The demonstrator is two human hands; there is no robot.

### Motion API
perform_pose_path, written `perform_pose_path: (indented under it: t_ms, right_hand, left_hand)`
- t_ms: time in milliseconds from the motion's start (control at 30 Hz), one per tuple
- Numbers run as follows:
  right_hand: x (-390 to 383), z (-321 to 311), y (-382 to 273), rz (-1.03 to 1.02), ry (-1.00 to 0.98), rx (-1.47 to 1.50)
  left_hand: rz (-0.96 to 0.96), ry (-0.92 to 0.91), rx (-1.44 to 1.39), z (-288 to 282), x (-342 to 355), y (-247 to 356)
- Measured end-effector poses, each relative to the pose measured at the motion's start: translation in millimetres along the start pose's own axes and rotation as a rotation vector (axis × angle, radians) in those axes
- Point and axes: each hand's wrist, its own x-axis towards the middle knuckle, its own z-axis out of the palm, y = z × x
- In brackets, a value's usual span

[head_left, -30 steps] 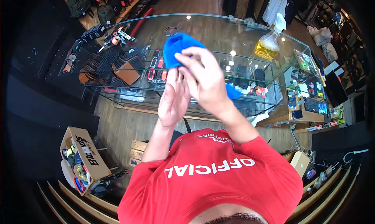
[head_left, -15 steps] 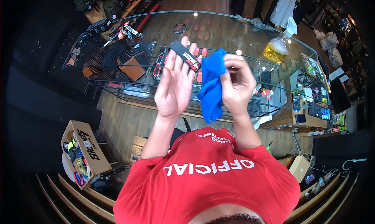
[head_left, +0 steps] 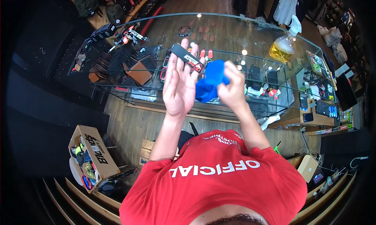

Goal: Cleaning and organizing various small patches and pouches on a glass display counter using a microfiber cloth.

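My left hand (head_left: 180,86) is raised palm up above the glass counter, its fingers stretched out. Across those fingers sits a black wristband (head_left: 187,57) with a white and red print; whether it loops round behind them is hidden. My right hand (head_left: 234,86) is closed on a blue cloth (head_left: 213,80), which hangs bunched just beside the left hand's fingers. Motion blurs the right fingers a little.
The glass display counter (head_left: 164,17) holds wallets (head_left: 140,71) and small red-tagged goods. On its top are a ring-shaped band (head_left: 184,31) and a spray bottle of yellow liquid (head_left: 282,48). A cardboard box of clothing (head_left: 102,152) stands at lower left.
My right hand has lowered slightly and turned, and the blue cloth is now more bunched. The left hand still holds the wristband up. The whole view has shifted a little.
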Motion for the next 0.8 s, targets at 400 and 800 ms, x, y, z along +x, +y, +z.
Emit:
perform_pose_path:
  t_ms: [400,800]
  right_hand:
    - [-20,8,-11,-0.111,-0.337,-0.680]
    - [16,-23,-38,-0.206,-0.189,-0.234]
  left_hand:
    - [-0.139,0.033,0.035,1,-3,-14]
    - [-0.198,0.089,0.213,-2,-18,-16]
